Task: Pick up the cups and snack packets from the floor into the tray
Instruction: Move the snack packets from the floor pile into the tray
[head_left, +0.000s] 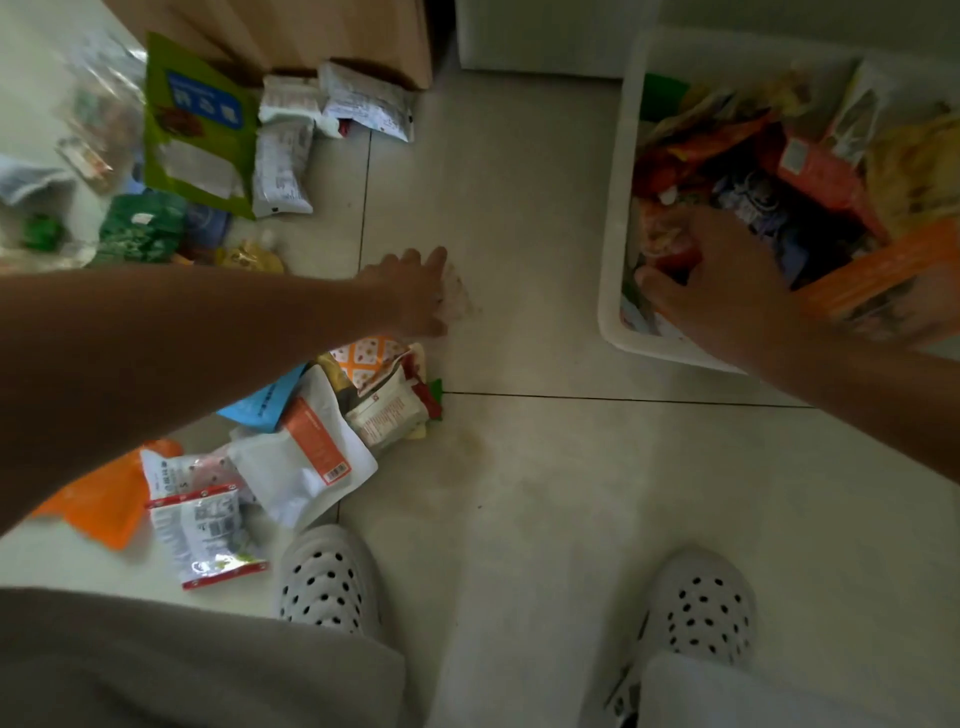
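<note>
Snack packets lie heaped on the floor just on our side of the left grip, whose closure we cannot tell through blur, while the right grip, released, hovers over the tray well to the right.

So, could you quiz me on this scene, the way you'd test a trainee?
1. True or false: the white plastic tray already holds snack packets.
2. The right hand is above: A) the wooden cabinet B) the tray C) a white perforated clog.
3. Fill in: the large green foil pouch lies on the tiled ____.
Key: 1 true; 2 B; 3 floor.
</note>
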